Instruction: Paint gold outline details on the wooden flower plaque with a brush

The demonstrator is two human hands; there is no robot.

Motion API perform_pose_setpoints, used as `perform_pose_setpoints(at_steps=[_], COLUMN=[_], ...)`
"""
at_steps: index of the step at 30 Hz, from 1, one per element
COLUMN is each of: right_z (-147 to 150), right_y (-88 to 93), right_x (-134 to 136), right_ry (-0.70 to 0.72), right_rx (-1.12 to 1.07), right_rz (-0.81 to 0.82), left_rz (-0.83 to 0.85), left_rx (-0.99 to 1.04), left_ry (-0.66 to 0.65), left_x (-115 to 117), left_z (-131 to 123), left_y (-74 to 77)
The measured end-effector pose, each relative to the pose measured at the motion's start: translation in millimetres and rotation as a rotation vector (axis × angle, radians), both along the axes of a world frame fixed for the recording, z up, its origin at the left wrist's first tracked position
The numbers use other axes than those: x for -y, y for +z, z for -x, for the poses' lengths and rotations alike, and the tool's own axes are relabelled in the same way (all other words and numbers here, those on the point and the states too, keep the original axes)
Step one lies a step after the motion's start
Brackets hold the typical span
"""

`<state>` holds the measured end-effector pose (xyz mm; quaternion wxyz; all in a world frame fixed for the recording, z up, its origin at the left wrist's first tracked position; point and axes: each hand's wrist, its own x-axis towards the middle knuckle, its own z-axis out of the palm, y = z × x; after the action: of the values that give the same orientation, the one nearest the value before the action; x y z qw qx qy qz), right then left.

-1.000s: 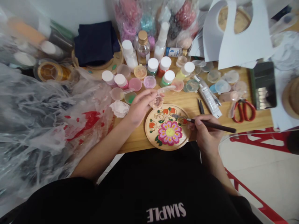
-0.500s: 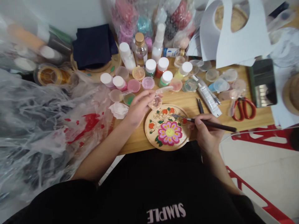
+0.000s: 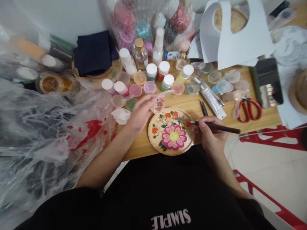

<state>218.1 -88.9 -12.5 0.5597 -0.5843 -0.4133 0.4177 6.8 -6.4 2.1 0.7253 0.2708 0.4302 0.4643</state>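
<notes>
A round wooden plaque [image 3: 154,145] lies at the table's front edge, bearing a pink flower, orange blossoms and green leaves in gold outline. My left hand [image 3: 141,113] pinches a small clear paint cup [image 3: 158,107] with its lid flipped up, over the plaque's upper left rim. Something pale pinkish is in the cup. In my right hand [image 3: 211,131] is a dark-handled tool with a thin metal tip [image 3: 215,126], held like a pen. Its tip is over the upper part of the design; whether it touches the surface I cannot tell.
Lidded paint jars [image 3: 167,82] and small open cups [image 3: 150,87] stand behind the plaque. To the right lie tweezers [image 3: 203,108], a glue tube [image 3: 212,100], red-handled scissors [image 3: 249,111] and a phone [image 3: 268,82]. Crumpled clear plastic [image 3: 59,134] covers the left; a crumpled tissue [image 3: 121,115] lies near my left hand.
The camera view has shifted slightly. Both hands keep their holds on the cup and the tool, with hardly any movement relative to the plaque.
</notes>
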Motion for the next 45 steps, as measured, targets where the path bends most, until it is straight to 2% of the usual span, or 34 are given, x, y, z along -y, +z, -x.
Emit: perform_pose_setpoints(at_steps=[13,19,40,45], right_z=[0.8,1.9,-2.3,-2.0], right_y=[0.6,0.6,-3.5,-4.2], right_x=[-0.8,-1.6,-1.8,-1.4], right_ry=[0.003,-0.034,0.008,-0.019], right_rx=[-0.003,-0.049,-0.019,-0.02], right_rz=[0.01,0.007,-0.019,-0.022], left_rz=[0.04,0.027,-0.004,0.002], left_rx=[0.019,0.017,-0.024,-0.026], left_ry=[0.021,0.027,0.028,0.019], left_x=[-0.9,-0.3,-0.2,-0.7], left_z=[-0.1,-0.1,-0.1,0.5], left_y=[2.7,0.5,0.3,1.2])
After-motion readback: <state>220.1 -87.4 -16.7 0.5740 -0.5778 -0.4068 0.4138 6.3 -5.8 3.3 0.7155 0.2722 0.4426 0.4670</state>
